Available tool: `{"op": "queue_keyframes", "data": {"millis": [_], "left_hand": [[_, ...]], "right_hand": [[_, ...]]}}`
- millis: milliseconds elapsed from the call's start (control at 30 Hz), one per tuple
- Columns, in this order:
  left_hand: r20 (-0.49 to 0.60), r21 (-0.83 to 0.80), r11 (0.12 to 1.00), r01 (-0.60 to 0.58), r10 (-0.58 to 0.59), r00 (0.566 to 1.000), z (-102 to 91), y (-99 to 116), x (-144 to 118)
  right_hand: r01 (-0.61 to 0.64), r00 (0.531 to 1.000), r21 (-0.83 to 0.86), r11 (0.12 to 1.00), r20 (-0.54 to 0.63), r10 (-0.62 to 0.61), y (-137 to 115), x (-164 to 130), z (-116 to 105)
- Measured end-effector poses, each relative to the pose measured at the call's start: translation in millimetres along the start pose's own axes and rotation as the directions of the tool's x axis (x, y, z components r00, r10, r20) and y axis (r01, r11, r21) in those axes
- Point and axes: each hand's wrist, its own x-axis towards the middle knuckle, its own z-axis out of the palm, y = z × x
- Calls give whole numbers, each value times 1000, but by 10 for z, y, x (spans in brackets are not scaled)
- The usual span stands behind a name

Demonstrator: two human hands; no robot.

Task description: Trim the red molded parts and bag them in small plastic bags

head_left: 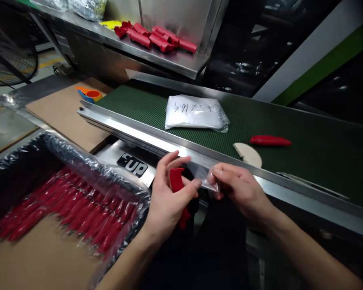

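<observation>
My left hand (166,197) is closed around a red plastic piece (177,179), curved at the top, with its lower end poking out below the palm. Between the two hands stretches a small clear plastic bag (202,172). My right hand (245,187) pinches the bag's right end between thumb and fingers. The left fingertips are close to the bag's other end; whether they touch it I cannot tell. Both hands are in front of the conveyor's metal rail (148,139). On the green belt (133,100) lies a white plastic-wrapped packet (193,114) with handwriting.
A red handle-shaped piece (270,140) and a cream half-round piece (250,155) rest on the belt. At left, a lined bin (48,141) holds rows of bagged red pieces (87,205) and cardboard. Several red parts (160,38) lie on the steel shelf (181,64); tape rolls (92,94) sit left.
</observation>
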Motion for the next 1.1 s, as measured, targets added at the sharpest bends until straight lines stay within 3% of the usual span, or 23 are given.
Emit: {"op": "queue_keyframes", "data": {"millis": [67, 133, 267, 400, 500, 700, 867, 933, 1100], "left_hand": [[99, -6, 993, 114, -113, 989, -54, -54, -31], [80, 3, 982, 186, -186, 979, -102, -114, -85], [42, 45, 978, 203, -205, 978, -164, -225, -193], [37, 132, 972, 195, -202, 979, -237, -312, -242], [-29, 201, 967, 154, -151, 988, -303, -370, -233], [-74, 359, 933, 39, -14, 997, -385, -433, -177], [-79, 497, 852, -161, 229, 970, -318, -410, -268], [-31, 517, 829, -214, 269, 963, -261, -393, -340], [145, 413, 909, -63, 3, 989, -195, -392, -414]], "right_hand": [[-34, 999, 25, 999, 30, 33, 137, -61, 64], [-55, 998, 35, 998, 35, 54, 256, -92, 84], [-19, 1000, 5, 1000, -4, 19, 324, -118, 21], [-35, 993, -171, 985, 102, 53, 167, -133, -54], [-71, 991, -291, 954, 87, 101, 74, -149, -69], [-99, 993, -293, 951, 28, 112, 130, -199, -102], [-55, 991, -288, 956, -132, 17, 239, -292, -22], [-16, 982, -304, 953, -182, -41, 292, -348, 61], [154, 974, -468, 870, -76, -214, 375, -511, 214]]}}
